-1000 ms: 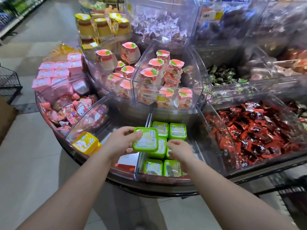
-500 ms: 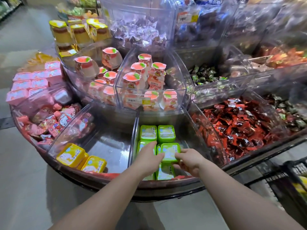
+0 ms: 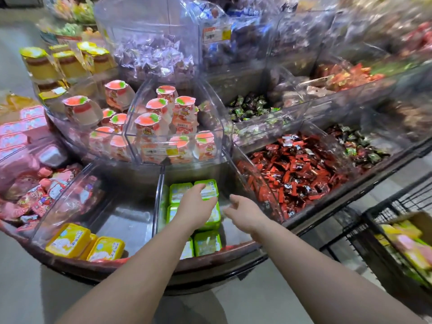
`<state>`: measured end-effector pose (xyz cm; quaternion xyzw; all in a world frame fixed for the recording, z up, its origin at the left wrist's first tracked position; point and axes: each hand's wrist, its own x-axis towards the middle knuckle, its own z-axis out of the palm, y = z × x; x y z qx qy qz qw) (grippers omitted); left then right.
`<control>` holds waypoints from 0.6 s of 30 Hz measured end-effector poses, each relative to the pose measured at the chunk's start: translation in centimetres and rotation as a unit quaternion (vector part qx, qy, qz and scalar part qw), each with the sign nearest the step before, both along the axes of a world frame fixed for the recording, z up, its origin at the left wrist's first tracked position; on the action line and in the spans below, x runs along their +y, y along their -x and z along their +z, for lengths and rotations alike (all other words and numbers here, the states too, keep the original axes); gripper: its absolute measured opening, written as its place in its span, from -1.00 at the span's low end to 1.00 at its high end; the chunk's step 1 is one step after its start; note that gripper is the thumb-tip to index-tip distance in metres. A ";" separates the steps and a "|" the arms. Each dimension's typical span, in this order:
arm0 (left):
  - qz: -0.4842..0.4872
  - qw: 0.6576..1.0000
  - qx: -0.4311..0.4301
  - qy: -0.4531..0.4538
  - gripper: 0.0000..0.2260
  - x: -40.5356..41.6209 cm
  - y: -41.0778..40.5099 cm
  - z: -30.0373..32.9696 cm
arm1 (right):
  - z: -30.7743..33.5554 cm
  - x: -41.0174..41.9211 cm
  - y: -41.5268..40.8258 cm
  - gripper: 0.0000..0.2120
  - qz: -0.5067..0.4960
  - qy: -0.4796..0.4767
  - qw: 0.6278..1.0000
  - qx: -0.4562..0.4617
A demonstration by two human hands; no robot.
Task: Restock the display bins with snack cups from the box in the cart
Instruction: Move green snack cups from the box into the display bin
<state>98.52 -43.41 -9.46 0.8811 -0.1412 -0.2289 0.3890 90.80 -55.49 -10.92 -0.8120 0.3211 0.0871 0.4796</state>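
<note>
L hand is over the green snack cups in the lower front clear bin, palm down, fingers loosely spread across the cup tops, thumb side near the rear-right cup. Looks like resting/touching, not gripping; nothing curled round a cup as far as I can see. R hand hovers just right of the green stack, inside the same bin, fingers relaxed and part bent, holding nothing, clear of the cups.

Green cups sit in 2 columns front to back, lids up, some stacked. Two yellow snack cups lie in the next bin to the left, front corner, touching each other, tilted.

Tier above: peach-lid jelly cups in clear bins w/ price tag on the front wall. Right of the green bin: red wrapped candies. Left: pink packs.

Cart at lower right, black wire, w/ cardboard box inside; box contents blurred, yellow/pink/green packs, can't tell more.
</note>
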 end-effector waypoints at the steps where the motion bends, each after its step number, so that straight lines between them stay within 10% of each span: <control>1: -0.007 1.000 -0.025 -0.004 -0.48 -1.4 0.2 1.1 | 1.8 -0.8 0.7 -0.47 0.003 0.026 0.999 -0.036; 5: -0.052 0.985 -0.163 -0.015 -0.71 -8.2 2.6 5.2 | 7.5 -6.6 5.2 -0.64 -0.023 0.158 0.976 -0.147; 18: -0.328 0.897 -0.288 -0.072 -0.45 -35.8 28.4 4.2 | 5.4 -31.1 33.6 -0.44 -0.161 0.352 0.921 0.033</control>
